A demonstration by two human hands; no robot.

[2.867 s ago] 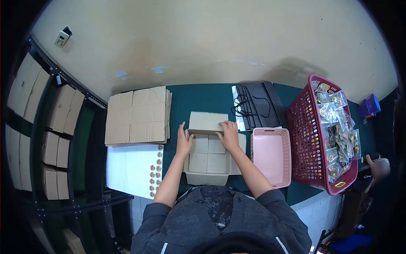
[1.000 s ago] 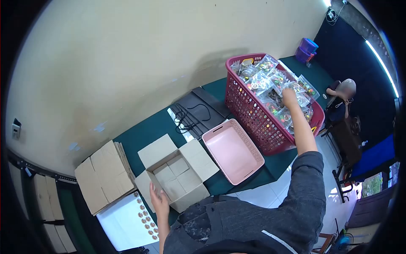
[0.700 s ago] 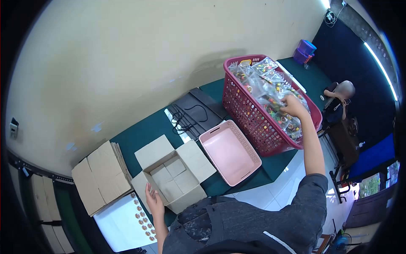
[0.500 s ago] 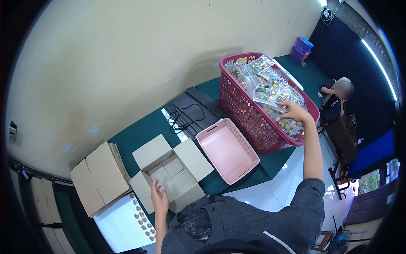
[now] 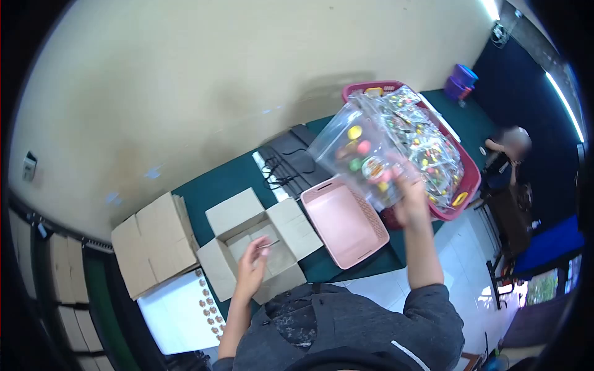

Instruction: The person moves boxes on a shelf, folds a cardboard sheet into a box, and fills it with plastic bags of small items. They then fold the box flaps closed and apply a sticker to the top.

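A pale wall [image 5: 204, 74] runs behind a green-covered surface [image 5: 201, 179], and shelving with cartons [image 5: 68, 272] stands at the left edge of the room.

The right hand [image 5: 411, 198] is closed on the edge of a clear bag [image 5: 352, 148] of small colourful pieces; whether another bag is caught with it, I cannot tell. The bag hangs between the pink tray [image 5: 343, 226] and the red basket [image 5: 473, 179], in front of the basket's near left side. The left hand [image 5: 252, 266] has its fingers loosely apart, nothing in them, over the near left part of the open carton [image 5: 232, 210]; contact with the cardboard is unclear.

I judge this to be the lifting-out step, with the bag already out of the basket. Moving it calls for a firm pinch, as the film looks limp and slippery.

More filled bags [image 5: 433, 145] heap in the basket at the right. Beyond the tray lie flat black bags [image 5: 300, 154] with cords; left of the carton sit a stack of flattened cardboard [image 5: 154, 241] and a white sheet [image 5: 167, 315] with round stickers [image 5: 206, 303]. A person [image 5: 498, 164] is at the far right.

Compared with the frame just before, the right hand has come away from the heap with the bag raised, and the left hand has shifted farther over the carton.
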